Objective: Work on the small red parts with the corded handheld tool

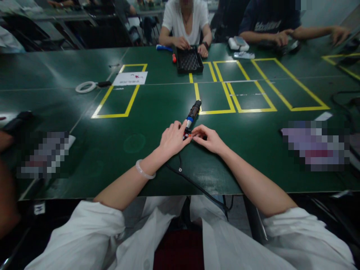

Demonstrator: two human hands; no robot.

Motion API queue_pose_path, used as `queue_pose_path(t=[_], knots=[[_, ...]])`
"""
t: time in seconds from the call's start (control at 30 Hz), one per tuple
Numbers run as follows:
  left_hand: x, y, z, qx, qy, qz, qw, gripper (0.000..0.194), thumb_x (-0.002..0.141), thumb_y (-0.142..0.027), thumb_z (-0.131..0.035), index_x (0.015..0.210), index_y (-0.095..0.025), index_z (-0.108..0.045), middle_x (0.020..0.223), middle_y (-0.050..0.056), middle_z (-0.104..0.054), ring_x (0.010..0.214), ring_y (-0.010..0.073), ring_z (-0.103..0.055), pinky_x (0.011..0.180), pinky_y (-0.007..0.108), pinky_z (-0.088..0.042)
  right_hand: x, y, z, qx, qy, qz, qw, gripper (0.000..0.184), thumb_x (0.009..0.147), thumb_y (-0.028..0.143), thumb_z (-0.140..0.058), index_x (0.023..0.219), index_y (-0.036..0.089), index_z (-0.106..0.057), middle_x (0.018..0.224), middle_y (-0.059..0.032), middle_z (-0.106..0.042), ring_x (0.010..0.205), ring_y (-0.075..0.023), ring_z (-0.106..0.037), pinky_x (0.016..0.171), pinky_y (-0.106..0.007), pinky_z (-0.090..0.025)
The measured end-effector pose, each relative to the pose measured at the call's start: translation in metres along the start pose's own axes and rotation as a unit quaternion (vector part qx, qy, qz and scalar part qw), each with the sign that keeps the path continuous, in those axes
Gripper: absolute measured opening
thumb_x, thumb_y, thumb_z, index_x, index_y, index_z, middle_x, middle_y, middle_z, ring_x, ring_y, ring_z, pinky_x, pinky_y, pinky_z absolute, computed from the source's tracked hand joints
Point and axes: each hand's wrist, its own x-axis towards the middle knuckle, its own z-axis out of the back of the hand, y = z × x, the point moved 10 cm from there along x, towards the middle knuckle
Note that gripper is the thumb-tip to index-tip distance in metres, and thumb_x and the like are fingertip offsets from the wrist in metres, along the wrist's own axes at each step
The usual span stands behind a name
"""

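A slim corded tool that looks like an electric screwdriver [193, 111], black with a blue ring and a silver section, lies slanted on the green table, its dark end pointing away from me. My left hand [174, 138] is closed over its near end, the index finger along the silver part. My right hand [208, 138] is curled beside it, thumb and fingertips pinched at a small red-orange piece [188, 135] between the two hands. Fingers cover most of that piece, so its kind is unclear. A black cord [194, 183] with a small ring terminal [180, 170] near it runs below my hands.
Yellow tape rectangles [216, 112] mark the green table [152, 176]. Across from me, a person's hands work at a black tray [189, 66]. A paper sheet [130, 78] and a white cable coil [86, 87] lie at left. Blurred panels flank me on both sides.
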Motion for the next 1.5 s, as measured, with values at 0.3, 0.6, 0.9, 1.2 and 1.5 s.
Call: queue_pose_path(t=[0.3, 0.6, 0.9, 1.2, 1.5], knots=[[-0.023, 0.064, 0.004, 0.023, 0.014, 0.039, 0.999, 0.068, 0.095, -0.055, -0.041, 0.154, -0.022, -0.031, 0.131, 0.017, -0.049, 0.110, 0.0315, -0.054, 0.090, 0.039, -0.044, 0.000, -0.004, -0.003, 0.015, 0.013, -0.016, 1.000, 0.020, 0.086, 0.030, -0.062, 0.104, 0.020, -0.061, 0.097, -0.0048, -0.071, 0.077, -0.0150, -0.062, 0.072, -0.030, -0.049], [-0.057, 0.194, 0.011, 0.099, 0.024, 0.164, 0.981, 0.071, 0.096, -0.059, -0.030, 0.153, -0.017, -0.033, 0.134, 0.021, -0.050, 0.118, 0.0370, -0.052, 0.097, 0.045, -0.039, -0.001, -0.006, -0.005, -0.011, 0.008, -0.032, 0.999, 0.015, 0.089, 0.031, -0.060, 0.097, 0.019, -0.065, 0.083, -0.0022, -0.066, 0.072, -0.0148, -0.058, 0.070, -0.029, -0.047], [-0.087, 0.309, 0.015, 0.201, 0.075, 0.284, 0.935, 0.077, 0.093, -0.067, -0.015, 0.150, -0.018, -0.033, 0.137, 0.021, -0.050, 0.117, 0.0360, -0.050, 0.097, 0.044, -0.033, -0.001, -0.006, -0.005, -0.011, 0.010, -0.043, 0.999, 0.014, 0.087, 0.031, -0.061, 0.093, 0.019, -0.065, 0.080, -0.0009, -0.066, 0.070, -0.0144, -0.058, 0.068, -0.028, -0.046], [-0.097, 0.365, 0.022, 0.198, 0.080, 0.367, 0.905, 0.085, 0.087, -0.073, -0.014, 0.134, -0.011, -0.048, 0.141, 0.018, -0.046, 0.121, 0.0381, -0.043, 0.096, 0.045, -0.032, 0.000, -0.006, -0.007, -0.014, 0.018, -0.044, 0.999, 0.014, 0.088, 0.030, -0.060, 0.093, 0.018, -0.066, 0.080, -0.0012, -0.066, 0.071, -0.0146, -0.058, 0.068, -0.028, -0.045], [-0.098, 0.339, 0.030, 0.196, 0.041, 0.360, 0.911, 0.073, 0.093, -0.060, -0.013, 0.133, -0.005, -0.042, 0.130, 0.020, -0.053, 0.103, 0.0312, -0.057, 0.081, 0.038, -0.042, 0.000, -0.005, -0.008, -0.015, 0.023, -0.040, 0.999, 0.014, 0.089, 0.029, -0.060, 0.093, 0.018, -0.066, 0.084, -0.0024, -0.068, 0.073, -0.0148, -0.059, 0.070, -0.028, -0.046]])
